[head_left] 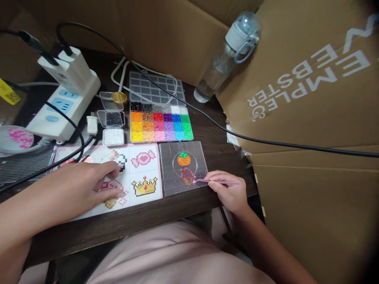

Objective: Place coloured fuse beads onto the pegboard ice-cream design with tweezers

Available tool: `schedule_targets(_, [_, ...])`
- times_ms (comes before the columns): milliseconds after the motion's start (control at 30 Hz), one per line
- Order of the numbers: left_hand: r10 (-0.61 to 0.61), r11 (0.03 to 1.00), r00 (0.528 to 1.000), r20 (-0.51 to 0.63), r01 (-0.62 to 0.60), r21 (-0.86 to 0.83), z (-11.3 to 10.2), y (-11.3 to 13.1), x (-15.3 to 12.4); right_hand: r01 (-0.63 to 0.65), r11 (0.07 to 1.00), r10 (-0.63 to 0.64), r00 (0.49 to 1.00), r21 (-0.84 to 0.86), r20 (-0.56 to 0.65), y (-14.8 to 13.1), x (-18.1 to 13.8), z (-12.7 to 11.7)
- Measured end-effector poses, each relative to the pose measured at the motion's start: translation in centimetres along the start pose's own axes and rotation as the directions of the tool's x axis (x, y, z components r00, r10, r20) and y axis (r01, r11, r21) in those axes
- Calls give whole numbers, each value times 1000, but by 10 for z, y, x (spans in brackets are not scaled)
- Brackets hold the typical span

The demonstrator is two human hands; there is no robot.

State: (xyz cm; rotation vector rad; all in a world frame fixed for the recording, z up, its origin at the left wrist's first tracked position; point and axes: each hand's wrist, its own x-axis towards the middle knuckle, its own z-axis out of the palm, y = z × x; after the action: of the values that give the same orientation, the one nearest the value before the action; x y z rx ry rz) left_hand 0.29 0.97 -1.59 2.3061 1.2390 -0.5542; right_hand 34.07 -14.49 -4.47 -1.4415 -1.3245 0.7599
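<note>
My right hand (229, 189) is closed on pink tweezers (217, 181), whose tips meet the lower right part of a bead figure (187, 175) in red, pink and brown. That figure sits on a clear pegboard (170, 179), below an orange bead persimmon (184, 159) with green leaves. Whether a bead is between the tips is too small to tell. My left hand (91, 183) rests on a pattern sheet (129, 179), thumb and fingers apart, beside a partly covered pink and tan picture (115, 193). A crown picture (144, 186) and a candy picture (143, 158) show on the sheet.
A bead box (161, 122) with many colours lies behind the pegboard. Small cases of white beads (113, 137) and black beads (115, 118) stand left of it. A power strip (63, 106), a black cable (207, 118), a water bottle (217, 57) and cardboard walls (310, 118) surround the table.
</note>
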Motion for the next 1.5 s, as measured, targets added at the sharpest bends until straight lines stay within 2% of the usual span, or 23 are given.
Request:
schedule_targets(633, [-15,1000,1000,5,15,11,-2,0,-1,14,1000,-13,1000,-18,9,2,0,-2])
schedule_targets(800, [-23,1000,999,-31,23,-7,-4,5,-3,7,1000,-7,1000,14,-5,5,-2,-2])
schedule_targets(967, [-17,999,999,-51,15,-29,-5,7,-5,-4,1000,4,1000,-25,3,3,-2,-2])
schedule_targets(1500, [-9,1000,1000,-27,9,12,-7,9,-6,-4,998,4,1000,-64,-1,1,0,0])
